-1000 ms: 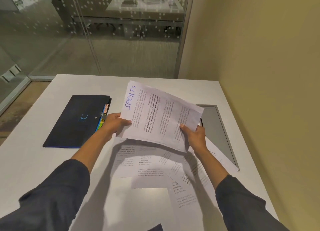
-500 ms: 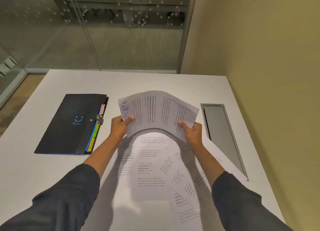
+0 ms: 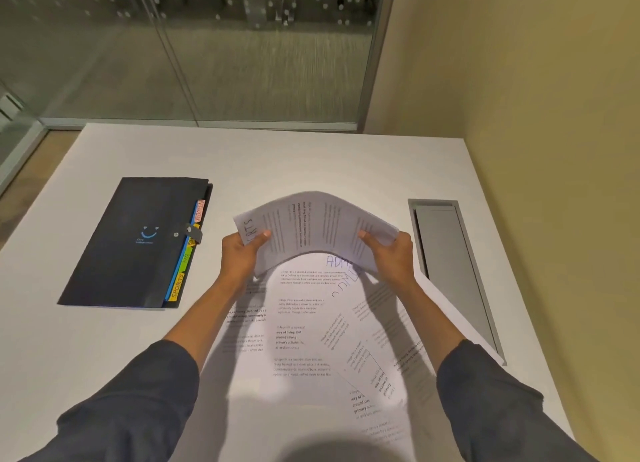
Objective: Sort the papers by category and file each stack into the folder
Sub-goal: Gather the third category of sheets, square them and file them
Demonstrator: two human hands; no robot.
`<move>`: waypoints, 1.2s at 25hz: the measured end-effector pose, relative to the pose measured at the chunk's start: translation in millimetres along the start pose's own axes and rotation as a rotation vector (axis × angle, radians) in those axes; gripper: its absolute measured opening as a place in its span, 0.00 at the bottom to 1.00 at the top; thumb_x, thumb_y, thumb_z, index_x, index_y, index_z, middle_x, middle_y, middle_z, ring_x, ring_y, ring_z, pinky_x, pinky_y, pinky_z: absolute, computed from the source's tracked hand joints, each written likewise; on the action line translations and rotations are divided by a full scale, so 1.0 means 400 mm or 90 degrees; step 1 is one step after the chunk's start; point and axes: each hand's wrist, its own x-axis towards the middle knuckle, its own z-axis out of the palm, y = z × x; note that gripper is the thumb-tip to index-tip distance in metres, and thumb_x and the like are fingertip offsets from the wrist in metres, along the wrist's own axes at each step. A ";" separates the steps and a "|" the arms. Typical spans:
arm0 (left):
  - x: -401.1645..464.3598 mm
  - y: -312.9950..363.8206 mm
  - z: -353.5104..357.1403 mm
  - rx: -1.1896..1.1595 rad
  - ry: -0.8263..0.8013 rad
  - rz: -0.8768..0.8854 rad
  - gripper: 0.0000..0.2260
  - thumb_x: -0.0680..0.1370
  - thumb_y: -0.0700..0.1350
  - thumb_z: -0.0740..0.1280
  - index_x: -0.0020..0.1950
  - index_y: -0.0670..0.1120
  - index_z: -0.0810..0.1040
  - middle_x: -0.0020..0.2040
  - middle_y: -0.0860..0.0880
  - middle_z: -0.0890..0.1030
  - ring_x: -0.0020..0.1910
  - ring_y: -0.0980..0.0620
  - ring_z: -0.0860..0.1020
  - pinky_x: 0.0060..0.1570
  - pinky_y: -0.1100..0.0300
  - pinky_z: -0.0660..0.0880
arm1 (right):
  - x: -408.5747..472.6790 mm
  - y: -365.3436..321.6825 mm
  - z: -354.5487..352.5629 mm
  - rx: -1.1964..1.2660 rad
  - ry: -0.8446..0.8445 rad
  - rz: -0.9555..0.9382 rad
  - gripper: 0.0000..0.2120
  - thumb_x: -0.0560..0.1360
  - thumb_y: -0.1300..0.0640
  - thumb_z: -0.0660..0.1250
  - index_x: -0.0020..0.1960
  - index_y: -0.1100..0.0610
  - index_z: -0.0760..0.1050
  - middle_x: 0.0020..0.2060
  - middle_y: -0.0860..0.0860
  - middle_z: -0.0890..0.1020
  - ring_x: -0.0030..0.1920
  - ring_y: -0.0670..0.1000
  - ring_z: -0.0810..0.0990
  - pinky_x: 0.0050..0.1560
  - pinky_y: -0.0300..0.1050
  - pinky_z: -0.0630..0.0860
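Gripping a bent stack of papers [image 3: 313,228] are the left hand [image 3: 239,257] and right hand [image 3: 393,257]; the folder [image 3: 135,243] tab is showing "SPORTS".

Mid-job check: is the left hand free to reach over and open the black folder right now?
Probably not yet. The left hand and right hand both grip the bowed sports papers. The folder lies unobstructed just beside the left hand, clasp shut, but that hand must let go first.

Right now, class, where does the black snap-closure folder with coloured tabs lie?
In the head view, the black folder lies closed on the white table, left of the left hand.
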 end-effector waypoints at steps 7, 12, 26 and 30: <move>-0.013 0.000 -0.008 -0.023 -0.005 0.008 0.11 0.77 0.41 0.69 0.58 0.47 0.78 0.46 0.52 0.81 0.45 0.56 0.79 0.41 0.61 0.77 | 0.005 -0.013 -0.030 -0.008 -0.021 -0.119 0.17 0.71 0.57 0.77 0.58 0.57 0.81 0.50 0.48 0.83 0.51 0.46 0.80 0.43 0.31 0.77; -0.025 0.040 -0.007 0.018 -0.012 0.035 0.06 0.78 0.43 0.68 0.54 0.45 0.78 0.44 0.50 0.81 0.43 0.52 0.80 0.37 0.61 0.76 | 0.015 -0.107 -0.071 -0.425 -0.069 -0.339 0.11 0.76 0.52 0.69 0.57 0.52 0.82 0.49 0.46 0.86 0.49 0.48 0.82 0.47 0.43 0.76; -0.120 0.320 -0.004 0.141 -0.178 0.260 0.08 0.76 0.49 0.70 0.48 0.46 0.83 0.45 0.50 0.85 0.39 0.58 0.80 0.40 0.64 0.74 | -0.073 -0.324 -0.147 -0.384 -0.215 -0.389 0.13 0.79 0.52 0.65 0.36 0.49 0.77 0.30 0.45 0.80 0.32 0.46 0.76 0.34 0.45 0.69; -0.149 0.353 -0.070 0.009 -0.180 0.192 0.08 0.77 0.49 0.68 0.43 0.47 0.84 0.45 0.49 0.85 0.44 0.51 0.81 0.50 0.53 0.75 | -0.119 -0.323 -0.224 -0.102 -0.220 -0.301 0.09 0.79 0.57 0.67 0.50 0.60 0.84 0.42 0.53 0.87 0.41 0.52 0.85 0.42 0.47 0.79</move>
